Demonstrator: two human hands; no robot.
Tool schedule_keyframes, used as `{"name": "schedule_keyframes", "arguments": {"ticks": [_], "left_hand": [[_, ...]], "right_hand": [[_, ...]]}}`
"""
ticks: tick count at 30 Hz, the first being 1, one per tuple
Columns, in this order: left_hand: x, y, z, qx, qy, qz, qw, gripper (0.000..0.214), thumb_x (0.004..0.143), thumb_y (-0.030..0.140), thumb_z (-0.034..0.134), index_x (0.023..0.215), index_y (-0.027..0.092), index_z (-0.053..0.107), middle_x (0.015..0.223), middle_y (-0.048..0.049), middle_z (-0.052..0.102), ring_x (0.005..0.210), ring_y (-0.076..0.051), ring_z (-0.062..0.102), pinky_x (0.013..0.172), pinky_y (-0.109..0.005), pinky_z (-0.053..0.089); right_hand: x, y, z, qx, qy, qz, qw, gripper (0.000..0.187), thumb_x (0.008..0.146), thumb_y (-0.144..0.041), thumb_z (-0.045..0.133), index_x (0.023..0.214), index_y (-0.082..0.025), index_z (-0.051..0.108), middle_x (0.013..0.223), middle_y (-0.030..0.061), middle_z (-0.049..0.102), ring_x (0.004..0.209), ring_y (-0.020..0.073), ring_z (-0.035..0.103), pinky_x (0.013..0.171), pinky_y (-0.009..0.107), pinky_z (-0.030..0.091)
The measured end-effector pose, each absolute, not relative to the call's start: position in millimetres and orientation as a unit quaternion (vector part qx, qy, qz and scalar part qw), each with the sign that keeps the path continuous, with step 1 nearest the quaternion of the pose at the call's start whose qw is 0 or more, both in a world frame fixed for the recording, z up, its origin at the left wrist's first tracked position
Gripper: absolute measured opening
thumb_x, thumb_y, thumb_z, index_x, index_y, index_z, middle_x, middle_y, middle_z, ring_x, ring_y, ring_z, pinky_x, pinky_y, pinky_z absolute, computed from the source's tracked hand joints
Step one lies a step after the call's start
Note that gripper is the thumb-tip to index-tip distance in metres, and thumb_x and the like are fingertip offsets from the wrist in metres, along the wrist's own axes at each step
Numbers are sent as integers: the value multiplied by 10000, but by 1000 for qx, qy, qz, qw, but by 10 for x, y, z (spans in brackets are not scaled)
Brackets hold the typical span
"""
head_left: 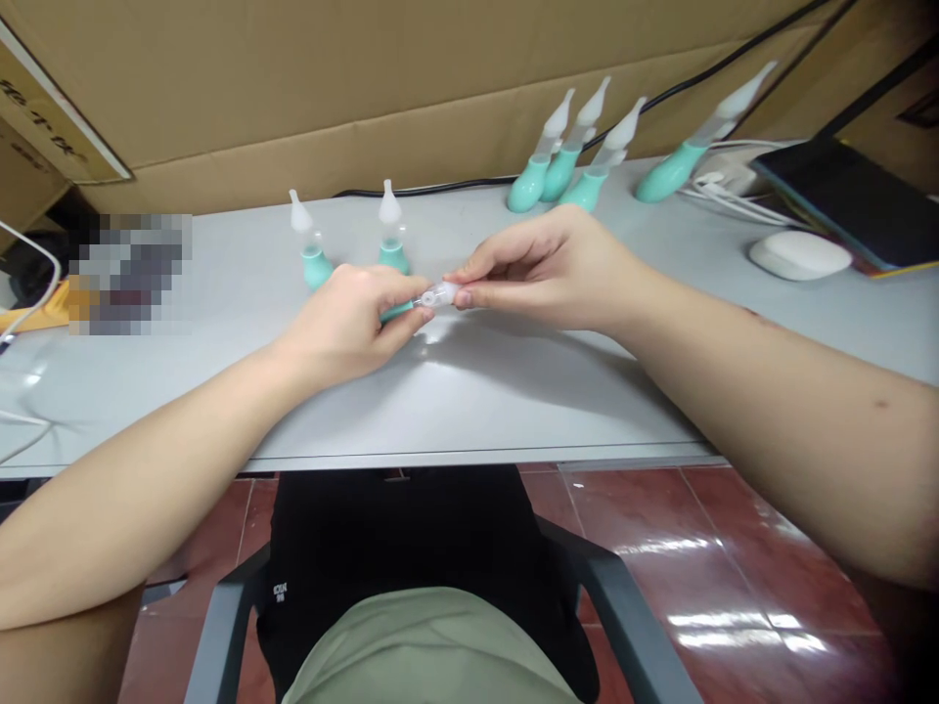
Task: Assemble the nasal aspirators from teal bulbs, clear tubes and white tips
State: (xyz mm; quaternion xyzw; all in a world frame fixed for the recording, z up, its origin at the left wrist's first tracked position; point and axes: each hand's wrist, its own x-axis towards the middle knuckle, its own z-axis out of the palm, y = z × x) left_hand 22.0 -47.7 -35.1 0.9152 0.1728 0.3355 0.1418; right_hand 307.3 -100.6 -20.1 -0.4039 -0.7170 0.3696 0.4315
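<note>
Sitting at a long light-grey bench (484,420) that faces a tall panel of tan cardboard (293,88), the person has a grey-armed chair (623,601) beneath them and a red tiled floor (734,582) below. From where I stand, both bare arms reach forward over the bench's front edge and slant inward, so the two hands nearly meet above the middle of the top. The left hand (359,318) lies back-up, wrist fairly straight, fingers curled under, thumb and forefinger closed together. The right hand (543,269) comes in from the other side, its thumb and fingertips pinched tight, the other fingers folded loosely behind.

Set back toward the panel on the right stand three mint-green bulbs with clear necks and white tips (526,184), close together, and a fourth matching bulb (671,171) a little apart. Two further bulbs of the same make (317,266) stand just beyond the left hand, tips up.

Between the hands, over the bench, is one mint-green bulb with a clear plastic neck and a white tapered tip (438,295). Its long axis runs nearly crosswise, the tip end slightly farther from the person. The left hand grips the green end, mostly hidden in the palm; the tip points right, into the right hand's pinch.
</note>
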Motion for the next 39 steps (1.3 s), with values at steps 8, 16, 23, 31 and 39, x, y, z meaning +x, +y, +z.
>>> {"name": "schedule_keyframes", "arguments": {"ticks": [8,16,23,31,39], "left_hand": [[183,-460,-367,915,154,349,131,255,1112,290,700,1007,221,921,870,-66,863,739,-221,716,728,-370,493],[336,-557,-250,856,212,368,294,300,1156,400,763,1128,199,984,1221,-91,1020,1087,-267,956,980,-368,686],[379,-511,-397,833,267,383,296,333,1021,493,899,1216,226,858,1229,-131,997,1072,-291,940,873,-384,684],[319,-658,-245,858,200,430,199,297,1056,484,861,1210,230,875,1171,-94,967,1007,-260,889,976,-457,743],[107,-281,-234,782,213,584,-49,603,1296,837,491,1166,314,762,1078,-59,813,1017,-248,738,974,-532,645]], "right_hand": [[3051,-974,-256,-385,-715,383,441,484,854,-685,1241,941,-283,986,1012,68,966,927,300,873,943,486,790],[2939,-874,-289,-348,-706,378,487,443,960,-706,1166,1098,-326,983,1086,54,965,1006,303,905,1014,475,789],[2927,-850,-285,-352,-698,400,478,568,804,-725,1250,1084,-330,953,971,31,917,888,266,815,834,412,719],[3074,-843,-189,-390,-663,342,540,385,790,-405,1241,961,-339,902,930,6,847,869,239,685,854,437,637],[3210,-717,-226,-451,-653,203,574,396,887,-653,1182,982,-388,903,1078,47,937,940,300,672,996,553,629]]}}
